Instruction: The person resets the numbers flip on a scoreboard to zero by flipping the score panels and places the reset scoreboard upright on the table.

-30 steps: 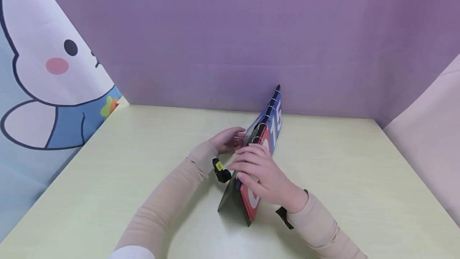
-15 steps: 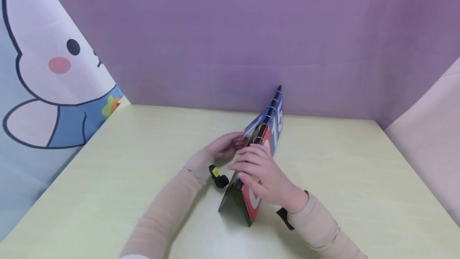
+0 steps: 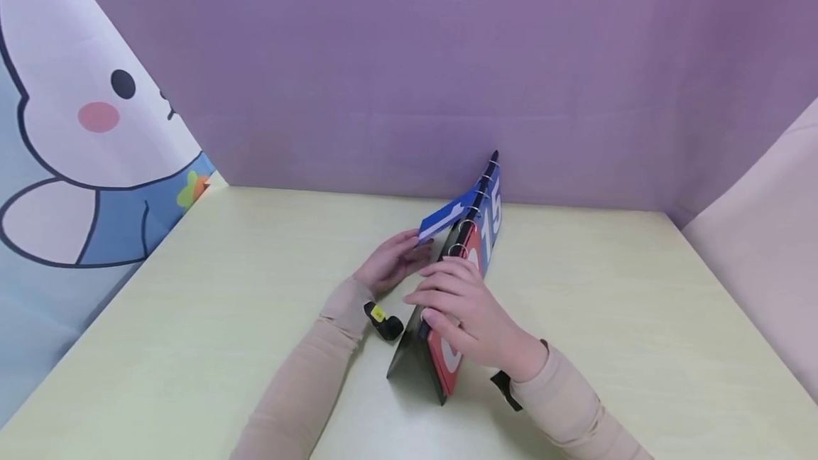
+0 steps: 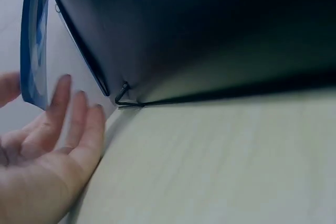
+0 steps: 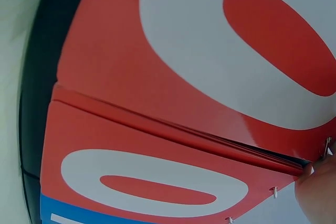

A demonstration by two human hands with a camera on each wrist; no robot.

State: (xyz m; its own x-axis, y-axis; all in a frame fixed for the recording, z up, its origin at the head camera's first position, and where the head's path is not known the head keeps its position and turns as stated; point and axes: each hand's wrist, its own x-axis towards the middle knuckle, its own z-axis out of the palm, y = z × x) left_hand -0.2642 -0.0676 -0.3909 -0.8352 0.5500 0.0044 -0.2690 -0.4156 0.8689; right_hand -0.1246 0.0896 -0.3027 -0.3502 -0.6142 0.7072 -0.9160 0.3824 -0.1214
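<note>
A tent-shaped flip scoreboard point(image 3: 415, 357) stands on the table, bound along its top ridge by metal rings. Its right face carries red cards point(image 5: 100, 51) with white zeros and blue cards point(image 3: 494, 215) reading 15. On the left face, a blue number card point(image 3: 443, 220) swings outward from the ridge. My left hand point(image 3: 393, 263) holds its lower edge, which in the left wrist view lies between thumb and index finger point(image 4: 60, 95). My right hand point(image 3: 473, 311) grips the ridge at the near end, fingers over the top; its palm side is hidden.
The pale wooden table point(image 3: 613, 304) extends around the scoreboard. A purple cloth backdrop point(image 3: 396, 77) rises right behind its far end. To the left hangs a printed cloth with a cartoon figure point(image 3: 77, 91). Small black cameras point(image 3: 383, 321) are strapped to the wrists.
My left hand has drawn back left and toward me, lifting the blue card away from the board's left face. The right hand stays in place on the ridge.
</note>
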